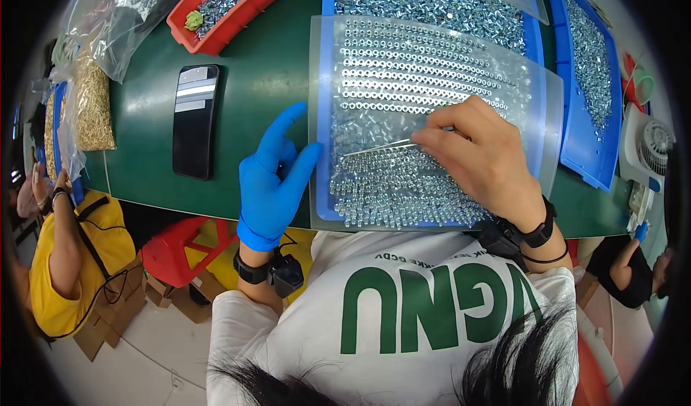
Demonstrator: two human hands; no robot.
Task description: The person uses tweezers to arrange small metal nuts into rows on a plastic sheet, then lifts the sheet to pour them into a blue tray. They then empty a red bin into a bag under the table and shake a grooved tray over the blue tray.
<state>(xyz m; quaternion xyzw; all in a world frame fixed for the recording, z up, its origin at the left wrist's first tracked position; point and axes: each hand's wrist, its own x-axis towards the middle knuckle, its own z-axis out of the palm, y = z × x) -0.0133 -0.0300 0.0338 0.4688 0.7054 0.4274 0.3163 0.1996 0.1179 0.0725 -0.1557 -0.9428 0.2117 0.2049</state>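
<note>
My right hand [479, 154], bare, pinches a pair of thin metal tweezers [378, 148], with the tips pointing left over a clear plastic sheet [536, 118]. Near the tips, a dense band of small silvery metal parts [403, 190] covers the sheet's near part. Farther back, rows of small ring-ended metal parts [410, 68] run across the sheet. Beneath it shows a blue tray [325, 183]. In a blue glove, my left hand [272, 179] holds nothing; its fingers are apart, with the thumb by the sheet's left edge. Whether it touches the sheet I cannot tell.
On the green table [144, 183] lie a black phone [195, 122] and a red bin [230, 17] of metal parts. Another blue tray [590, 147] is at right, near a small fan [653, 147]. Bags of brass-coloured parts [93, 111] stand left. Other people sit at both sides.
</note>
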